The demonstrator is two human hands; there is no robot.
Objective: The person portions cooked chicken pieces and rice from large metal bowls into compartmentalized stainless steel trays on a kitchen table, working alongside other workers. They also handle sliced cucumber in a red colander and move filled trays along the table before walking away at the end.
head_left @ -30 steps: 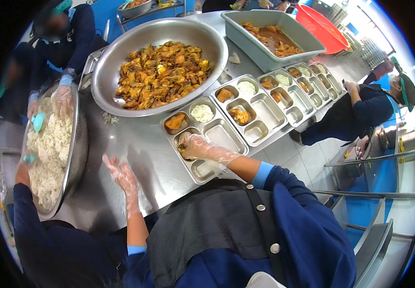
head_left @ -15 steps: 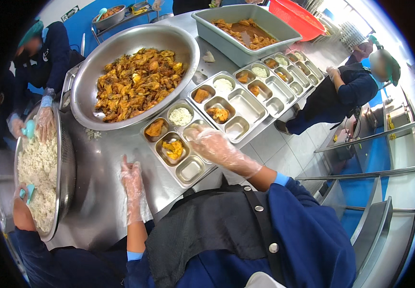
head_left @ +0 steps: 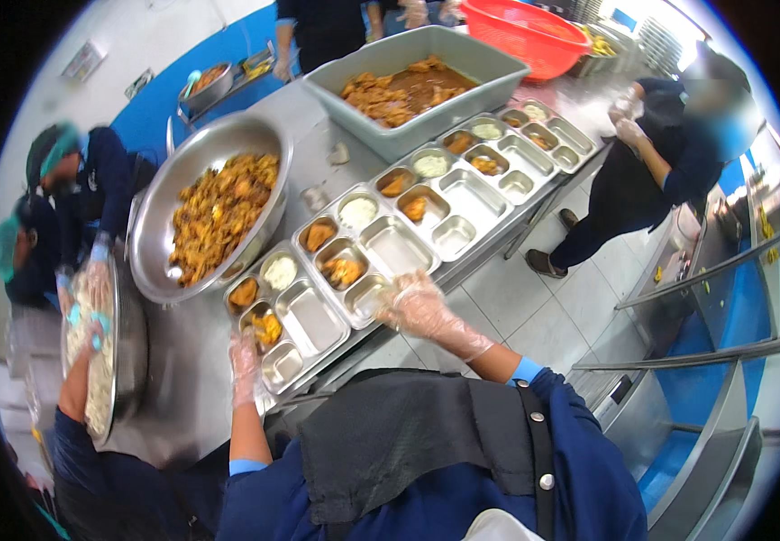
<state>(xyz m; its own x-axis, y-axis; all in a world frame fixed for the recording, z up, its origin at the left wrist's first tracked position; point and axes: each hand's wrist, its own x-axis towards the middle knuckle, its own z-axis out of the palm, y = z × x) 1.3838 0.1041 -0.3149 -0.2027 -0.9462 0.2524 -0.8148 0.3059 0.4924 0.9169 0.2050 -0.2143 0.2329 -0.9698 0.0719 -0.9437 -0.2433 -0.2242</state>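
Observation:
My left hand (head_left: 244, 365), in a clear plastic glove, is at the left edge of the nearest metal compartment tray (head_left: 313, 316), its fingers stretched along the rim. My right hand (head_left: 419, 307), also gloved, is by the near corner of the second tray (head_left: 396, 245). Its fingers are bent together, and what they hold, if anything, is hidden. Each of these trays has a fried piece, a yellow-orange piece of food and a pale shredded portion in separate compartments. The large compartment and one small compartment hold nothing.
Several more filled trays (head_left: 475, 203) run toward the far right. Behind them are a big steel bowl of fried pieces (head_left: 228, 203), a grey tub with food in sauce (head_left: 417, 122) and a red basin (head_left: 529, 41). At left, people's hands work at a rice pan (head_left: 128, 343).
My right hand has left the nearest tray and moved to the second tray's near corner. My left hand has come to the nearest tray's edge. The whole view has shifted.

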